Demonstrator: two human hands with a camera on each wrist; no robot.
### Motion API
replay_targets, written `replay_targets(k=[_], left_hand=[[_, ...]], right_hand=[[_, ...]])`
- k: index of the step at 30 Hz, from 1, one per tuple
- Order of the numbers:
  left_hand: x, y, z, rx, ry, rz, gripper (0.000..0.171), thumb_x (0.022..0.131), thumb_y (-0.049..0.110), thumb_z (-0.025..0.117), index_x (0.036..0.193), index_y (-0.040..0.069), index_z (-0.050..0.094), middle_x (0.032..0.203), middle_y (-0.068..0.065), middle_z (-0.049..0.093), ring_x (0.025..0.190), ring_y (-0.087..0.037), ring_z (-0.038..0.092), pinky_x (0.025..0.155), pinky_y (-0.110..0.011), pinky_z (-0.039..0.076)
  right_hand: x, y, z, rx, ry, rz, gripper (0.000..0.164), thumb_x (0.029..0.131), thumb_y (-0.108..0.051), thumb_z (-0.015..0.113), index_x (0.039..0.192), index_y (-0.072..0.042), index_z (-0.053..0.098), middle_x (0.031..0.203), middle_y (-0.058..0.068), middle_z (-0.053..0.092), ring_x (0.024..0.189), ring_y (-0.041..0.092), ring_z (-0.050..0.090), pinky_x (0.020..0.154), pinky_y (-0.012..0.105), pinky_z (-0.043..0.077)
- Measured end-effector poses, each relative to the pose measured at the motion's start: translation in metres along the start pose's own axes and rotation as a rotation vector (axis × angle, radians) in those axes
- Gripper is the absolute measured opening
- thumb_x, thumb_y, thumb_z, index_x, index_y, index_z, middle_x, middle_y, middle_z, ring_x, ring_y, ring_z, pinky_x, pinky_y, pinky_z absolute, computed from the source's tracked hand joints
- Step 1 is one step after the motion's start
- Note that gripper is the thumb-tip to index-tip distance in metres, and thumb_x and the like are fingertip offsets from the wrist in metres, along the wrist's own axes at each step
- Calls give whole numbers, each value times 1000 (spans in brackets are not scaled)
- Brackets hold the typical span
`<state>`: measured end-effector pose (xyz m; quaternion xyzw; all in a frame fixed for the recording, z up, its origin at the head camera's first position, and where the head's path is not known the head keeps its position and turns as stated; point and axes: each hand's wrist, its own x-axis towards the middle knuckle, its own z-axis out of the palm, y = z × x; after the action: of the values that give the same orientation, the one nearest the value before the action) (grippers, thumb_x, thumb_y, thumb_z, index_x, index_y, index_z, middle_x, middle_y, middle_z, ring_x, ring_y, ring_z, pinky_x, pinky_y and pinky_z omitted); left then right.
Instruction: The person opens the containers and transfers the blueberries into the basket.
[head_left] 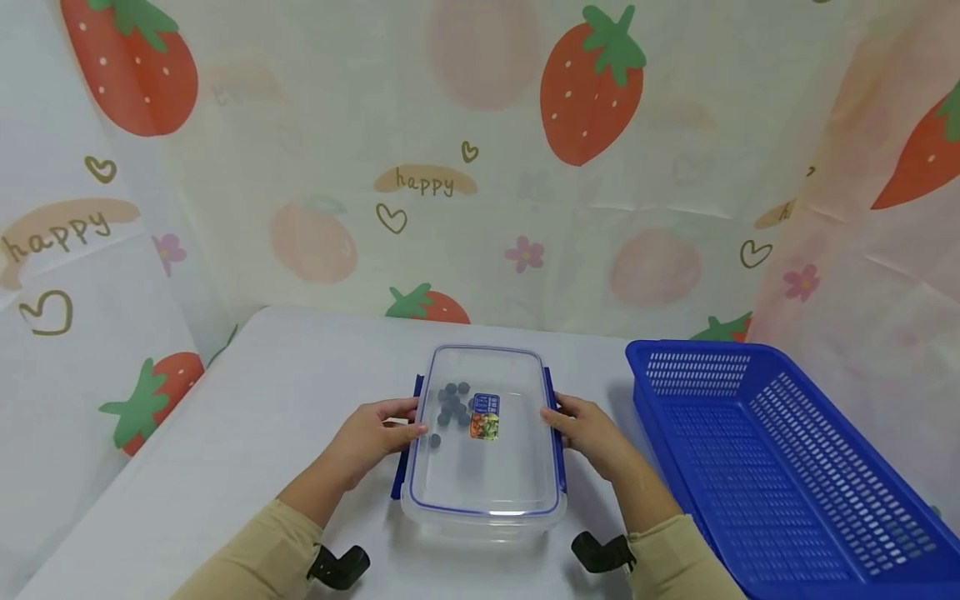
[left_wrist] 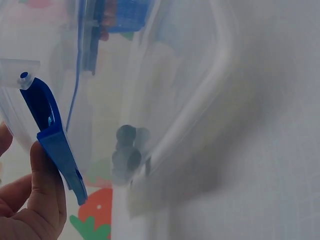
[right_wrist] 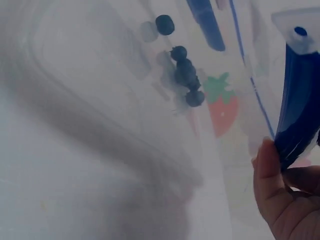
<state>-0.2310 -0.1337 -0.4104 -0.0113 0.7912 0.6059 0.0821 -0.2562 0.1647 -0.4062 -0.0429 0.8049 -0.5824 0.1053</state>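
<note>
A clear plastic food container (head_left: 517,475) with a blue-lined lid is in the middle of the head view, close over the white table. Several dark blueberries (head_left: 452,408) lie inside, gathered toward its left side. My left hand (head_left: 371,437) grips the left side at the blue latch (left_wrist: 62,150), thumb near the lid's edge. On the opposite side, my right hand (head_left: 592,435) grips the container at the other blue latch (right_wrist: 297,110). Both latches stand flared out from the walls. A colourful label (head_left: 485,417) sits on the lid.
A large blue perforated basket (head_left: 705,500) stands to the right, close to my right forearm. The white tabletop (head_left: 300,367) ends at a strawberry-print backdrop (head_left: 495,225) behind and at both sides. Black wrist mounts (head_left: 341,568) are strapped at both cuffs.
</note>
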Motion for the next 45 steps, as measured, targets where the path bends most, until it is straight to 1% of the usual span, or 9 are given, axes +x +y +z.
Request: replay_targets(k=[4, 11, 18, 22, 26, 34, 40, 43, 45], left_hand=[[0, 1, 1, -38, -13, -12, 56, 77, 20, 74, 128, 8, 54, 111, -10, 55, 88, -17, 60, 80, -32, 51], [0, 1, 1, -10, -16, -18, 57, 77, 22, 74, 129, 10, 54, 110, -9, 56, 87, -18, 60, 80, -32, 51], [1, 0, 2, 0, -8, -22, 53, 79, 17, 71, 129, 10, 54, 110, -8, 56, 88, -17, 60, 80, -33, 51], [2, 1, 2, 16, -5, -26, 55, 78, 21, 73, 129, 11, 54, 109, -8, 56, 87, -17, 60, 80, -33, 51], [1, 2, 2, 32, -3, -23, 54, 78, 20, 72, 129, 11, 54, 109, -8, 56, 87, -17, 60, 80, -33, 51], [1, 2, 2, 37, -3, -20, 54, 79, 20, 72, 129, 12, 55, 109, -7, 56, 88, -17, 60, 81, -33, 51], [2, 1, 1, 42, -4, -16, 54, 78, 21, 72, 129, 12, 54, 109, -7, 56, 87, -17, 60, 81, -33, 51], [2, 1, 1, 50, -2, -15, 52, 80, 19, 71, 129, 11, 54, 108, -7, 56, 86, -17, 60, 81, -33, 51], [2, 2, 1, 57, 0, -19, 52, 80, 20, 72, 128, 11, 55, 108, -7, 57, 86, -16, 60, 82, -34, 51]], right_hand=[[-1, 3, -1, 64, -29, -39, 42, 98, -13, 40, 136, 6, 38, 114, 19, 58, 82, 13, 58, 79, 32, 49], [-3, 3, 1, 13, -10, -86, 40, 99, -7, 32, 135, 8, 36, 125, 25, 52, 102, 23, 57, 88, 40, 47], [-4, 5, -4, 155, 22, -13, 37, 98, -1, 28, 128, 14, 42, 111, 21, 58, 85, 13, 58, 79, 31, 47], [-5, 7, -4, 192, 24, -5, 39, 98, -1, 27, 132, 13, 37, 118, 25, 54, 91, 14, 58, 83, 32, 46], [-2, 9, -3, 153, 55, -12, 41, 95, 2, 28, 135, 11, 33, 120, 28, 52, 94, 19, 57, 87, 38, 46], [1, 18, -6, 3, 66, 20, 43, 88, 6, 42, 131, 12, 40, 98, 19, 58, 75, 15, 58, 78, 36, 51], [-3, 14, -5, -125, 118, -20, 37, 91, -5, 49, 127, 7, 49, 115, 23, 56, 100, 29, 58, 89, 43, 45], [-5, 10, -4, -79, 153, -41, 36, 92, -6, 48, 126, 7, 50, 119, 24, 55, 104, 33, 56, 91, 45, 44], [-6, 7, -2, -25, 161, -38, 36, 93, -8, 48, 126, 7, 50, 116, 23, 57, 97, 29, 59, 88, 42, 46]])
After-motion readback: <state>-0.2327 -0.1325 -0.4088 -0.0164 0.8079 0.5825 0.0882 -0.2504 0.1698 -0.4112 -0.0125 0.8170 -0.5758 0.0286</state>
